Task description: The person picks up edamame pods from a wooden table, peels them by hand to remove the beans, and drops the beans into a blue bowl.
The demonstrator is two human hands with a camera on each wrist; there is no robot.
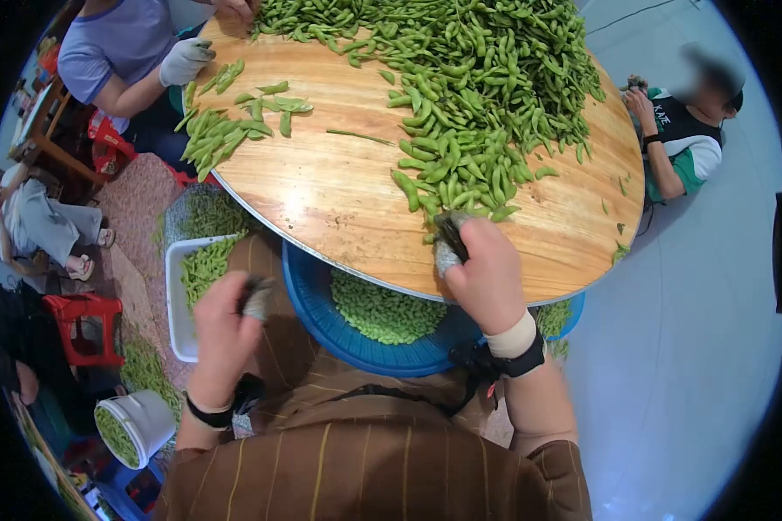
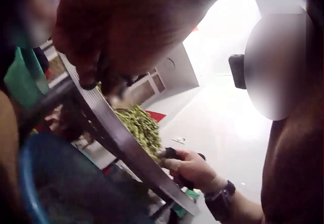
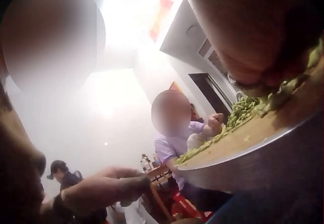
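Green edamame pods (image 1: 487, 95) lie heaped on a round wooden tabletop (image 1: 321, 165). My right hand (image 1: 487, 273), its thumb and fingers in grey and dark coverings, reaches over the near edge of the heap, fingertips right at the closest pods. Its fingers hide what is under them. My left hand (image 1: 222, 330) hangs in the air left of my lap, blurred, its covered thumb and fingers close together; I cannot tell whether it holds anything. Between the hands, below the table edge, a blue basin (image 1: 321, 334) holds many shelled green beans (image 1: 382, 308).
A white tub (image 1: 175, 295) with green pods or shells stands at the left, near a white bucket (image 1: 152, 417) and a red stool (image 1: 87, 330). Husks lie on the floor (image 1: 148, 365). Across the table sits a person wearing a white glove (image 1: 182, 61); another person (image 1: 682, 139) sits at the right.
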